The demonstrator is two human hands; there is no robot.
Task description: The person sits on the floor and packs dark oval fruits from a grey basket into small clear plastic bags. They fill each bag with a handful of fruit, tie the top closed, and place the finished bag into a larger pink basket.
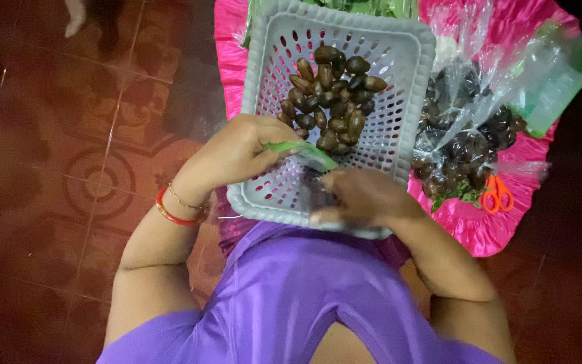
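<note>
The person's left hand point(237, 152) hovers over the near left part of the grey perforated basket point(264, 47), its fingers point(274, 154) closed around a thin green strip point(304, 154), perhaps a leaf or a plastic-handled tool; it is too blurred to tell which. The right hand point(362, 197) rests at the basket's near rim, fingers curled, apparently pinching something small and dark, though motion blur hides what it is.

The likeliest trouble is a slip: both hands work close together over the basket's near edge, and a loose pinch could drop the small piece through the slots or over the rim onto the tiled floor point(69, 168). The basket sits partly off the pink cloth point(486, 229), toward the person's lap, so a hard push on its near rim could tip it.

The basket holds a pile of dark brown shells point(331, 94), snails or something similar, gathered toward its far right. Just right of the basket, a clear plastic bag point(466, 135) lies open with more of the same dark shells and some green leaves. Orange-handled scissors point(497, 195) lie beyond the bag, on the cloth.
</note>
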